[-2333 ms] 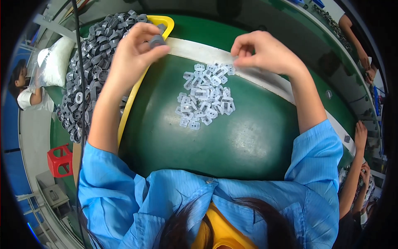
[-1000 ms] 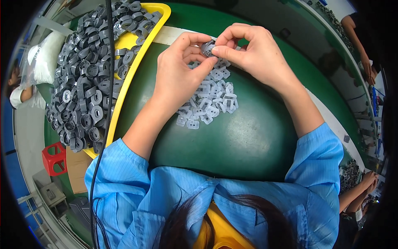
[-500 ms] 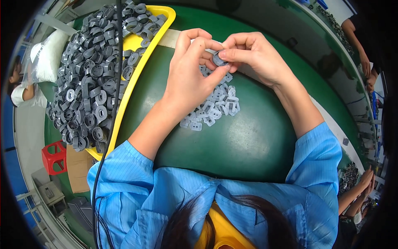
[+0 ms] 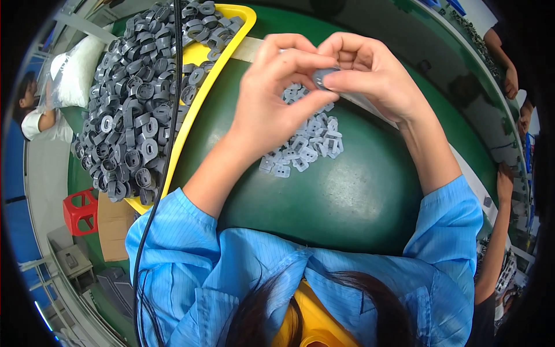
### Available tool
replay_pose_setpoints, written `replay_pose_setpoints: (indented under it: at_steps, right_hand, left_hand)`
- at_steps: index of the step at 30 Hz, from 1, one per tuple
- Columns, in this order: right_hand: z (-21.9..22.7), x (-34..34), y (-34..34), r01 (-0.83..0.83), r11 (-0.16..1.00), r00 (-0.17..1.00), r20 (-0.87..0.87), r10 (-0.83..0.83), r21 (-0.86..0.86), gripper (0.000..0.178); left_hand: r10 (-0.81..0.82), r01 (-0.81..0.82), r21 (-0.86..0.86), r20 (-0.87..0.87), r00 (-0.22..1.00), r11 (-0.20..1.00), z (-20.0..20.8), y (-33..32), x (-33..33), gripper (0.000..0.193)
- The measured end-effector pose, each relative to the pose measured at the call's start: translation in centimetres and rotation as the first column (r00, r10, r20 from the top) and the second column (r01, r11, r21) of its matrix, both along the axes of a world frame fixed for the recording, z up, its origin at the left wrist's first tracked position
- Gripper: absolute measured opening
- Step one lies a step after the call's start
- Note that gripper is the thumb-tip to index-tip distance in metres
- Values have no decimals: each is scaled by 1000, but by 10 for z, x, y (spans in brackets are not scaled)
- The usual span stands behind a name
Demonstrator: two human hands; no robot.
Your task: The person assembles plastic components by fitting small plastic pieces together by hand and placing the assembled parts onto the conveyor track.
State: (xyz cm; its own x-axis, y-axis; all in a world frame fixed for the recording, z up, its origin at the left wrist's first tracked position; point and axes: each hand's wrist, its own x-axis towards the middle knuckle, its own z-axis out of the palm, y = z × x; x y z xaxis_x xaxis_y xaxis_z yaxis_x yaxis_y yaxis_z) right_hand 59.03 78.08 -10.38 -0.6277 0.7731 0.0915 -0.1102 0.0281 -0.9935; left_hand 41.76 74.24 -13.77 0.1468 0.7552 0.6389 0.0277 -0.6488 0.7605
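Note:
Over the far side of the green table, both hands meet at a small dark grey oval plastic part (image 4: 321,77). My right hand (image 4: 370,78) pinches it between thumb and fingers. My left hand (image 4: 277,92) curls round its left side, thumb and fingertips at the part's edge. Below the hands lies a loose heap of small translucent plastic pieces with holes (image 4: 306,141), partly hidden by my left hand. On the left stands a yellow tray (image 4: 199,113) heaped with dark grey oval ring-like parts (image 4: 130,98).
A black cable (image 4: 175,104) runs down across the tray. A pale strip (image 4: 245,49) crosses the green table (image 4: 347,196) behind my hands. At left are a red stool (image 4: 81,212), cardboard (image 4: 113,225) and a white bag (image 4: 78,72). Other people's arms (image 4: 497,231) show at the right.
Both hands, with the grey part, have shifted slightly right in the picture. The part has turned in the fingers. At the right edge, another person's arm now reaches further up.

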Motion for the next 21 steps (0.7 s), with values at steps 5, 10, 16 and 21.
replay_pose_setpoints:
  at_steps: [5, 10, 16, 21]
  right_hand:
    - [-25, 19, 28, -121, 950, 992, -75, 104, -288, 22]
    - [-49, 54, 66, 458, 849, 791, 315, -524, 263, 31]
    - [-50, 73, 83, 538, 696, 666, 267, -697, 476, 39]
    - [-33, 47, 60, 355, 814, 799, 302, -519, 460, 25]
  left_hand:
    - [173, -136, 110, -505, 846, 985, 14, 1, -12, 45]
    - [555, -680, 231, -774, 304, 696, 19, 41, -81, 39]
    - [285, -693, 18, -919, 272, 721, 13, 51, -87, 43]
    - [453, -659, 153, -835, 313, 736, 6, 55, -83, 30]
